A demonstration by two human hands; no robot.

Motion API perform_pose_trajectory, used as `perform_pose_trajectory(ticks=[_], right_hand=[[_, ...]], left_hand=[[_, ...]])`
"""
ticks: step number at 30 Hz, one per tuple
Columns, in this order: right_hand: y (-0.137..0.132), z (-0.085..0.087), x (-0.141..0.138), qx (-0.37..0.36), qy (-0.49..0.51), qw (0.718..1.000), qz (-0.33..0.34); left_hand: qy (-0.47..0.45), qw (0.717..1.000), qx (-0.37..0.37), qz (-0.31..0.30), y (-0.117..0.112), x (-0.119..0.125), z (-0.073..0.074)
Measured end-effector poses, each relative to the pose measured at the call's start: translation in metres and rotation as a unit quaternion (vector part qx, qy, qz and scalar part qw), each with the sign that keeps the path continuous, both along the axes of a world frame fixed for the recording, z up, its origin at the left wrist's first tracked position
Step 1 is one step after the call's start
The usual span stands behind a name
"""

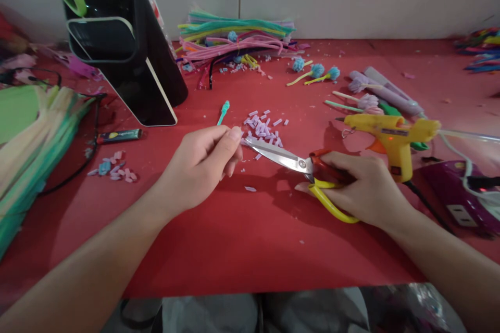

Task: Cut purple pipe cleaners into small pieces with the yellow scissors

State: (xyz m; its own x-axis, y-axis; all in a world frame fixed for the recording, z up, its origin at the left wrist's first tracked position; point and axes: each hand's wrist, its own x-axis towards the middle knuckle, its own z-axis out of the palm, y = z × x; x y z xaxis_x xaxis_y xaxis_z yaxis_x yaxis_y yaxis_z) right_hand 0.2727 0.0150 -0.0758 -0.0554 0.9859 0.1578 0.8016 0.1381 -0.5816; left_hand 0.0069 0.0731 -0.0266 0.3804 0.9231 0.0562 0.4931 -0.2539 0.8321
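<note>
My left hand point(205, 161) is closed in a pinch just left of the scissors' tip. Its fingers hide most of what they hold; a bit of lilac shows at the fingertips. In my right hand point(361, 182) is a pair of scissors point(273, 155) with red and yellow handles, its blades pointing left and almost together. Behind the blades lies a pile of short lilac pieces point(262, 127). A teal stem with a knobbed tip point(224, 111) shows just beyond my left hand; whether it touches the hand is unclear.
A black bottle point(164, 52) and a phone-like slab point(136, 91) stand at left, near a lighter point(119, 136) and pipe cleaners point(42, 135). Pipe-cleaner bundles point(238, 36) lie at the back. A yellow glue gun point(390, 135) and purple power strip point(457, 195) sit at right.
</note>
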Motion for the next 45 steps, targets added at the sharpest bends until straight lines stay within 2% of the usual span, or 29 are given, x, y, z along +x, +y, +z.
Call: perform_pose_trajectory(ticks=[11, 15, 18, 23, 28, 31, 36, 42, 45], right_hand=[[0.001, -0.001, 0.0, 0.028, 0.002, 1.0, -0.011], [0.0, 0.002, -0.001, 0.031, 0.029, 0.999, -0.03], [0.0, 0.003, -0.002, 0.035, 0.033, 0.999, -0.027], [0.001, 0.0, 0.0, 0.034, 0.024, 0.999, -0.017], [0.001, 0.001, 0.0, 0.028, 0.016, 0.999, -0.021], [0.001, 0.002, -0.001, 0.028, 0.02, 0.999, -0.02], [0.002, 0.001, -0.001, 0.039, 0.024, 0.999, -0.015], [0.002, 0.001, -0.001, 0.043, 0.01, 0.999, -0.02], [0.003, 0.001, -0.001, 0.043, 0.01, 0.999, -0.022]], left_hand=[[0.005, 1.0, -0.009, -0.013, 0.0, -0.001, 0.001], [0.085, 0.993, -0.013, -0.084, 0.0, -0.005, 0.002], [0.144, 0.978, -0.003, -0.152, 0.001, -0.008, -0.004], [0.219, 0.956, 0.027, -0.193, 0.002, -0.008, -0.012], [0.229, 0.951, 0.056, -0.198, 0.002, -0.011, -0.008], [0.226, 0.946, 0.062, -0.222, 0.001, -0.011, -0.007], [0.233, 0.942, 0.047, -0.235, 0.0, -0.009, -0.012], [0.225, 0.946, 0.055, -0.227, -0.001, -0.008, -0.015], [0.244, 0.938, 0.067, -0.238, 0.0, -0.007, -0.016]])
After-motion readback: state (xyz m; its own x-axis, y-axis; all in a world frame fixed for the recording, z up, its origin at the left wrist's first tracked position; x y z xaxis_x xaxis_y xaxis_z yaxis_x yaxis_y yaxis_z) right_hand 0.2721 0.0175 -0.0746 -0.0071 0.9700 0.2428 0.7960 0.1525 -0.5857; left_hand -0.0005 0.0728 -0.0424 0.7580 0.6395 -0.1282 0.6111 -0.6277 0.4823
